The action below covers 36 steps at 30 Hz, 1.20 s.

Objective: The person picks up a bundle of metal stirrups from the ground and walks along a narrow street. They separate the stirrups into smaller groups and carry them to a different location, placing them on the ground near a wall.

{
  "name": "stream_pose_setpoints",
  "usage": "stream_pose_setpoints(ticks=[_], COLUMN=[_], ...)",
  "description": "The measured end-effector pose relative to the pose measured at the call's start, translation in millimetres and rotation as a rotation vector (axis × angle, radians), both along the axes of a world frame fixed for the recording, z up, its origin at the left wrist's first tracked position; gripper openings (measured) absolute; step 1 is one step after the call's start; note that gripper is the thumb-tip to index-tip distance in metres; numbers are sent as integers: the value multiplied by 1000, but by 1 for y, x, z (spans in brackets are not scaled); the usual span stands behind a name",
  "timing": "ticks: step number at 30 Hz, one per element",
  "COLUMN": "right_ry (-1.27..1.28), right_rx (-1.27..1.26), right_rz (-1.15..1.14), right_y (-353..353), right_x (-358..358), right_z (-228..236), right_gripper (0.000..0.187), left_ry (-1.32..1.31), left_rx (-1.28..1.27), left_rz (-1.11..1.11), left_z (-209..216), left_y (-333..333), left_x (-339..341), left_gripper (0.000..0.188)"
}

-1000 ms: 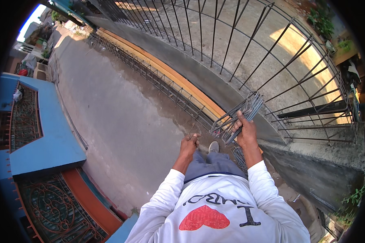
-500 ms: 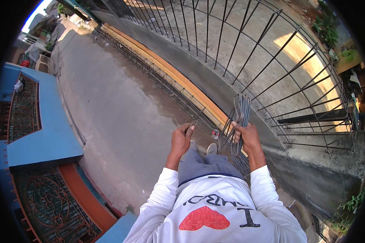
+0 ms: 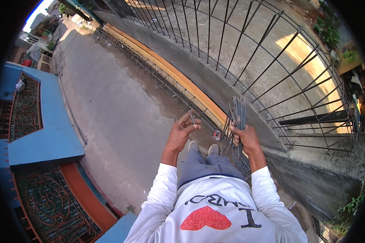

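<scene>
My right hand is closed round a bundle of bent steel rebar stirrups, which stands up above the fist. To its left, my left hand pinches a short, thin grey stick between its fingers. What the stick is made of I cannot make out. Below the bundle, more wire-like steel pieces lie low beside my right forearm, partly hidden by my clothes. A small red and white box sits between my two hands, close to the end of a long rebar cage.
Long yellow-orange timbers lie beside the cage, along a low concrete wall. Steel bars rise from the wall and curve round at right. The grey paved lane runs left of me, bordered by a blue wall with metal grilles.
My left hand has turned and moved slightly up, its fingers lifting the thin stick more upright. The stirrups in my right hand have swung a little and look more tightly gathered.
</scene>
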State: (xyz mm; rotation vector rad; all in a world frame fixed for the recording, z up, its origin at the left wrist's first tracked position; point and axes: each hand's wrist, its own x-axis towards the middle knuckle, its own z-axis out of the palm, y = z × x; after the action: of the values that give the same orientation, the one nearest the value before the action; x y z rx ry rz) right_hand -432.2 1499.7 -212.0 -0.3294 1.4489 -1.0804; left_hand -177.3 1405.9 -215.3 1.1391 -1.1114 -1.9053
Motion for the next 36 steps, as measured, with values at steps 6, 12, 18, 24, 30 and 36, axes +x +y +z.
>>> stream_pose_setpoints(ticks=[6, 12, 18, 24, 30, 36], right_ry=[-18, 53, 35, -153, -221, -159], right_rx=[20, 36, 72, 26, -35, -16], right_rz=[13, 167, 299, 265, 192, 152], right_y=[0, -4, -2, 2, 2, 1], right_x=[3, 17, 36, 48, 63, 66], right_z=[-2, 3, -1, 1, -15, -20], right_gripper=[23, 26, 24, 23, 20, 20], left_ry=[-34, 294, 403, 471, 507, 138], left_rx=[74, 374, 479, 476, 488, 193], left_rz=[171, 369, 475, 485, 528, 403], left_z=[1, -28, -34, -42, -50, -24], left_y=[11, 8, 1, 3, 1, 4], left_x=[-22, -38, -59, -68, -70, -63], left_gripper=[32, 20, 7, 10, 11, 24])
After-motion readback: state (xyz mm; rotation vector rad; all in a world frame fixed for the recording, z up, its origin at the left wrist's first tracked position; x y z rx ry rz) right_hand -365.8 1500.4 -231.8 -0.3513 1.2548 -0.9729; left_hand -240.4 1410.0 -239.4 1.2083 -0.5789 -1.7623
